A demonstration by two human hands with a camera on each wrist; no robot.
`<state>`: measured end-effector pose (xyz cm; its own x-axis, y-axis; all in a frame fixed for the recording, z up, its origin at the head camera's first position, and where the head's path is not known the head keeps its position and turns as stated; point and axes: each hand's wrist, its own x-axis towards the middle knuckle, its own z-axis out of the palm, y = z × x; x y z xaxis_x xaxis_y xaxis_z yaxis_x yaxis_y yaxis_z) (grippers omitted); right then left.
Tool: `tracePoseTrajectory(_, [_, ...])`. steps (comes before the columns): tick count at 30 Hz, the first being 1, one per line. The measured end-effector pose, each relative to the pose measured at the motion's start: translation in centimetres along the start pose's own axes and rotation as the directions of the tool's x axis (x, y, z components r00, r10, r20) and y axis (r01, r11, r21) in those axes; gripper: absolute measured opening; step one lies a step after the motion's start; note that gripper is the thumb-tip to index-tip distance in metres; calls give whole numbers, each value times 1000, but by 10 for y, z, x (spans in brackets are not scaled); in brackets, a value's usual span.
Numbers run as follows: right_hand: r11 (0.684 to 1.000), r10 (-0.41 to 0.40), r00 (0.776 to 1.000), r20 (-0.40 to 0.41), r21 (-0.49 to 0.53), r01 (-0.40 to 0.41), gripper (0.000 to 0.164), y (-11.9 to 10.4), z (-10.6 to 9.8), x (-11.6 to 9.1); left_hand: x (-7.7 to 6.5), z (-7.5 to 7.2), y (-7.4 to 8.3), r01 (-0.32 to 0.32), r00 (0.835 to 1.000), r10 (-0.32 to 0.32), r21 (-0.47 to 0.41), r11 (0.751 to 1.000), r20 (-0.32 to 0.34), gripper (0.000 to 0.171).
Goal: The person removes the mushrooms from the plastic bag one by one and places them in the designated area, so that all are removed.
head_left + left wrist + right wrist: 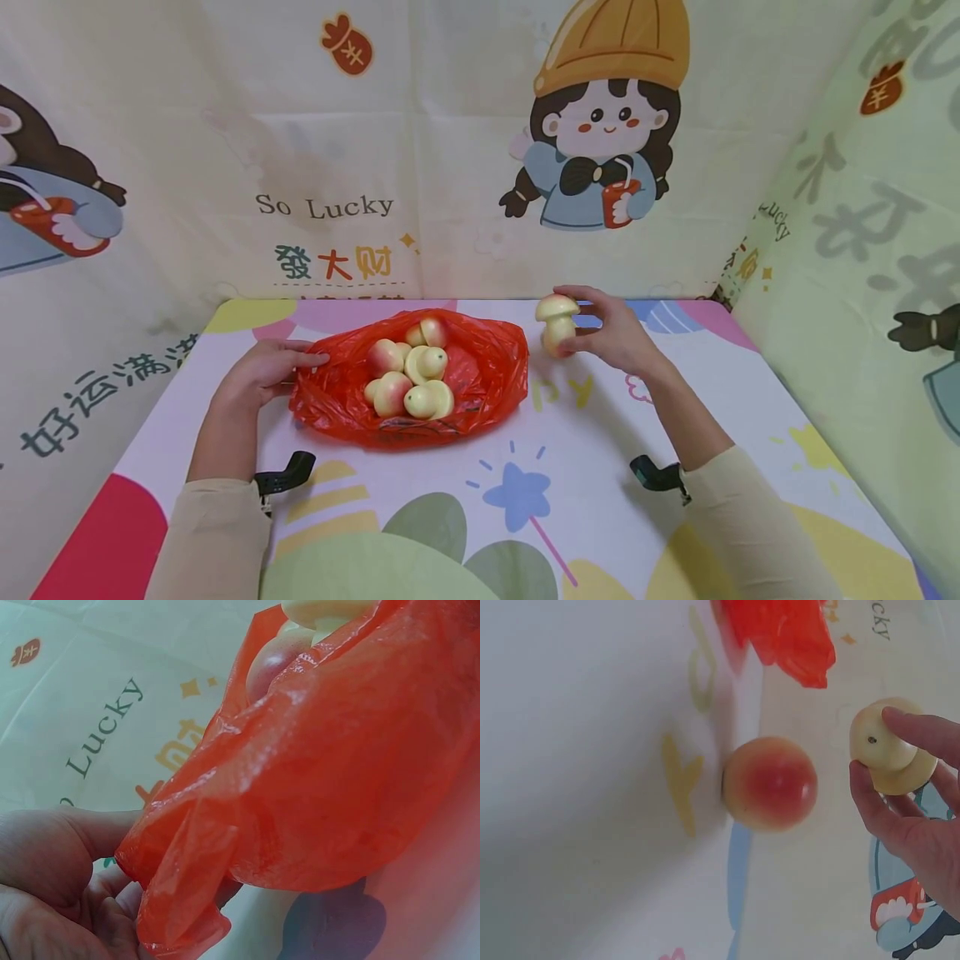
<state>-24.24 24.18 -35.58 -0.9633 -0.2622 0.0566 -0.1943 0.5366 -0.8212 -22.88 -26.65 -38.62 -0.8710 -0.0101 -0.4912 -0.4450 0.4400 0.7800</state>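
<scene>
A red plastic bag (pixel 480 400) lies spread on the table with its mouth open, holding several toy mushrooms (pixel 392 393) with cream stems and pink-blushed caps. My left hand (pixel 258 371) pinches the bag's left edge between thumb and fingers; the left wrist view shows the crumpled film (pixel 187 892) in that grip. To the right of the bag, my right hand (pixel 615 333) holds one mushroom (pixel 885 746) by thumb and fingertips, its stem end with a small dark hole facing the wrist camera. A second, red-blushed round cap (pixel 770 784) rests on the table beside the held mushroom.
The table (pixel 420 500) has a cover printed with a star wand, leaves and coloured shapes. A cartoon-printed cloth (pixel 450 150) hangs upright behind it and along both sides. Each wrist carries a small black camera (pixel 288 473).
</scene>
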Motion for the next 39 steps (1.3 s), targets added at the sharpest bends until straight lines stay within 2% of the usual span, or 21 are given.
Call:
tracePoseTrajectory(4, [999, 10, 1000, -20, -35, -10, 72, 7, -6, -1, 0, 0, 0, 0, 1000, 0, -1, 1000, -3, 71])
tracePoseTrajectory(15, [997, 66, 996, -62, -41, -69, 73, 22, -20, -5, -1, -1, 0, 0, 1000, 0, -2, 1000, -5, 71])
tracePoseTrajectory(26, [996, 87, 988, -131, -22, -91, 77, 33, -26, -8, -1, 0, 0, 3, 1000, -3, -11, 1000, -7, 71])
tracePoseTrajectory(39, [992, 117, 980, -161, -33, -124, 76, 54, -27, -8, 0, -1, 0, 5, 1000, -5, -24, 1000, -10, 71])
